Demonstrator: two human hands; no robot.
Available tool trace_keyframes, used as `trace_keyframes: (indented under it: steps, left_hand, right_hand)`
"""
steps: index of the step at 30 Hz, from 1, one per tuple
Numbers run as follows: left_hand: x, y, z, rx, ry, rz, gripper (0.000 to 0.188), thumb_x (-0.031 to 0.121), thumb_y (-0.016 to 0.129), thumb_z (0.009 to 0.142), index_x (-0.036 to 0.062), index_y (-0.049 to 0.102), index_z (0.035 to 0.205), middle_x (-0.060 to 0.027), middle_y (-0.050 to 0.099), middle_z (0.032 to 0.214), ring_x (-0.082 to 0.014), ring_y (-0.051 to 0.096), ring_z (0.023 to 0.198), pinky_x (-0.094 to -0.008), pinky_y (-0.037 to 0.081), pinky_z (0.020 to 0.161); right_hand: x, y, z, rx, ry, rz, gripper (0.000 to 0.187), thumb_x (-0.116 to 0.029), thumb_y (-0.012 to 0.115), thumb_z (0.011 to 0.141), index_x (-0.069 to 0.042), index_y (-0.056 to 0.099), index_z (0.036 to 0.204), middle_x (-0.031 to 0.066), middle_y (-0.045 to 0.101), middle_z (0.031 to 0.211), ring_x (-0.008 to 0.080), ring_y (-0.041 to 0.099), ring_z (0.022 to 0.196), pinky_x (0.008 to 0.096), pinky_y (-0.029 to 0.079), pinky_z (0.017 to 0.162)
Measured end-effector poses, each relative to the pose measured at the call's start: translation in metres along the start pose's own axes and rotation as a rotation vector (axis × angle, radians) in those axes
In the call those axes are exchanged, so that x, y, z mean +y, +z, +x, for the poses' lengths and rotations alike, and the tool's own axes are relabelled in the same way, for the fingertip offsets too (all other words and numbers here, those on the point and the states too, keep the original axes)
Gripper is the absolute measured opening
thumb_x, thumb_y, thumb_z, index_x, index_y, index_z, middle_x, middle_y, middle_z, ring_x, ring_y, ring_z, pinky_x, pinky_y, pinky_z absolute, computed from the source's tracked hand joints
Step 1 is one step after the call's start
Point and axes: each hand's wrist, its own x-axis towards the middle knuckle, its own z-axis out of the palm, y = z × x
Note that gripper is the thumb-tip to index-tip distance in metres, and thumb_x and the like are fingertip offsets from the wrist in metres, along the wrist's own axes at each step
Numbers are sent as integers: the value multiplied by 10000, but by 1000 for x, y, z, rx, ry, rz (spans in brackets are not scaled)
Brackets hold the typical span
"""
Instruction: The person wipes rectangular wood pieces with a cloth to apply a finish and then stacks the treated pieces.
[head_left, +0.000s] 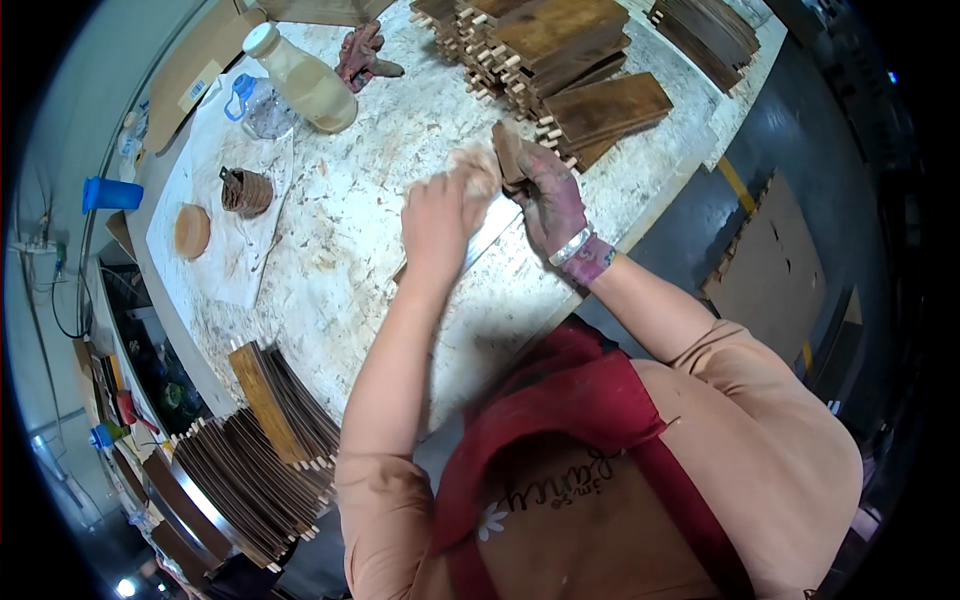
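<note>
Over the middle of the worktable (345, 215), the gloved right hand (555, 200) has its fingers clamped on a brown wooden piece (507, 155), near the bare left hand (435, 215). The left hand's fingers are blurred against tan material (478, 165) of unclear kind, so I cannot tell whether they are together or apart. Beyond the right hand lies a stack of brown wooden panels (570, 40) with pale dowels. Toward the far left are 2 bottles (312, 90) and 1 crumpled reddish glove (363, 58).
</note>
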Motion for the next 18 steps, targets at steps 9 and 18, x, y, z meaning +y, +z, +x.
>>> trace_keyframes:
  steps: [9,18]
  left_hand:
    - [-9,9,19,94,153,14,459,378,707,830,98,615,1182,-161,654,877,-374,594,826,-477,476,743]
    - [-2,7,25,-6,-83,-134,416,315,695,844,51,612,1154,-180,648,929,-374,600,853,-475,486,782]
  right_hand:
    - [-3,2,-5,6,-28,-25,468,-324,611,930,37,550,1222,70,604,1002,127,555,882,268,466,799]
    - [-5,5,-1,8,-24,27,433,-274,619,929,31,548,1229,77,615,1033,135,581,900,268,478,817]
